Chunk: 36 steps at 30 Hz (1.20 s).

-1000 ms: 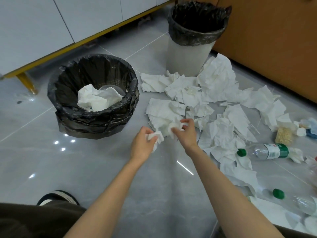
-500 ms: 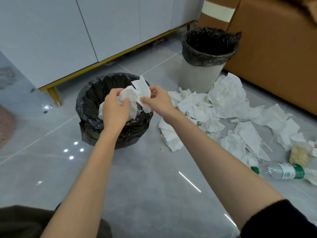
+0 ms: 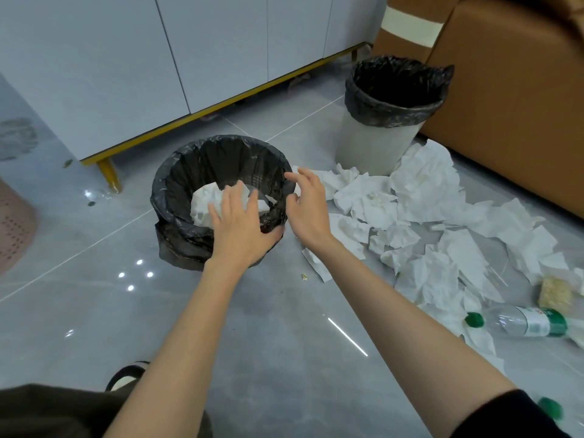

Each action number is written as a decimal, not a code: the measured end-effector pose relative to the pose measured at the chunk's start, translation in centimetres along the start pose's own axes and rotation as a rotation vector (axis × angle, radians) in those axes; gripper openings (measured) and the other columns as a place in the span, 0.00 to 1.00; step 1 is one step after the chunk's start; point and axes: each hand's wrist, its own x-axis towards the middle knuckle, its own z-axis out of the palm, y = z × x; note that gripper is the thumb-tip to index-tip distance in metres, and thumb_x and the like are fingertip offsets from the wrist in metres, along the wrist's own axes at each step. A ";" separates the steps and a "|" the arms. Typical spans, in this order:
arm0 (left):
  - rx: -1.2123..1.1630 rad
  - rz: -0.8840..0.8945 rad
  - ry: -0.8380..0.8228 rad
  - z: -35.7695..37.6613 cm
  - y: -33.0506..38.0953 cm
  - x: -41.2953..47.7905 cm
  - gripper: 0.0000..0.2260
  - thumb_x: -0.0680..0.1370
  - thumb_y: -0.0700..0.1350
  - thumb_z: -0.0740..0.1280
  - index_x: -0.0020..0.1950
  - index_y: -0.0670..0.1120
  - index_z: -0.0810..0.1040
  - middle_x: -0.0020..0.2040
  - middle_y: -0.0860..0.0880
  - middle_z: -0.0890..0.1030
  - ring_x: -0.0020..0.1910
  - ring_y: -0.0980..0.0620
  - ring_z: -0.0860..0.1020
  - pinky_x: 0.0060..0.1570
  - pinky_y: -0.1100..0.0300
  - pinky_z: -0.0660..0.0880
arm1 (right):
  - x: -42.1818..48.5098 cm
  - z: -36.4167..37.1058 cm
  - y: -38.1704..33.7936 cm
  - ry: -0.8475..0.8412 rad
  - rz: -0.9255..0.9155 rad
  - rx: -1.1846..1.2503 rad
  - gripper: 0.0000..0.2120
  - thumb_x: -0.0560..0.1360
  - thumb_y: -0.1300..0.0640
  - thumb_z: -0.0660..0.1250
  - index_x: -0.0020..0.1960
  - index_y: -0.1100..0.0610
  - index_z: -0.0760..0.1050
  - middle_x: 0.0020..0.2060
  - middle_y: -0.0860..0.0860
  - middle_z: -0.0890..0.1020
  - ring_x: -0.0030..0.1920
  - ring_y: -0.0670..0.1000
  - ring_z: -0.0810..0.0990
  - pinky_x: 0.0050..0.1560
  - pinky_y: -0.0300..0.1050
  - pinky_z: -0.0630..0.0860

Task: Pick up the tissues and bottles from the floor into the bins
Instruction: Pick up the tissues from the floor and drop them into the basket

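Two empty hands, fingers spread and loose. The left hand (image 3: 241, 227) is over the near rim of the low bin (image 3: 177, 172), and the right hand (image 3: 308, 207) is just beside its right rim. A tissue wad (image 3: 205, 205) sits inside that bin at frame centre. Loose tissues (image 3: 420, 191) cover the floor from centre right to lower right, starting just beside the right hand, so the right hand is clearly nearer. The left would have to cross the bin. The bottle (image 3: 524, 320) lies flat at lower right, long axis roughly left-right in frame, green cap toward the hands, well apart from both. The tall bin (image 3: 373, 143) stands upper right, and the pile reaches its base. My guess at the next grab: the right hand goes rightward into the nearest tissues.
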 end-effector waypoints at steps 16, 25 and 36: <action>-0.018 0.129 0.073 2.0 4.6 -3.3 0.33 0.75 0.35 0.64 0.77 0.43 0.53 0.66 0.42 0.67 0.63 0.43 0.69 0.59 0.55 0.69 | -5.4 -5.8 7.3 0.078 0.384 0.079 0.18 0.76 0.64 0.57 0.64 0.55 0.73 0.65 0.50 0.71 0.66 0.49 0.69 0.61 0.40 0.66; -0.329 0.164 -0.204 5.4 11.0 -6.5 0.21 0.79 0.41 0.59 0.72 0.49 0.65 0.65 0.49 0.72 0.61 0.47 0.72 0.56 0.49 0.72 | -11.3 -11.6 11.5 0.184 0.601 0.071 0.18 0.75 0.64 0.57 0.63 0.57 0.73 0.59 0.54 0.77 0.51 0.52 0.75 0.55 0.48 0.73; -0.380 0.132 -0.549 10.2 14.4 -12.6 0.19 0.77 0.41 0.61 0.68 0.47 0.70 0.61 0.48 0.77 0.56 0.46 0.77 0.59 0.51 0.73 | -21.7 -16.9 18.2 0.065 0.830 -0.155 0.16 0.77 0.61 0.59 0.64 0.59 0.75 0.67 0.56 0.70 0.65 0.56 0.72 0.62 0.44 0.69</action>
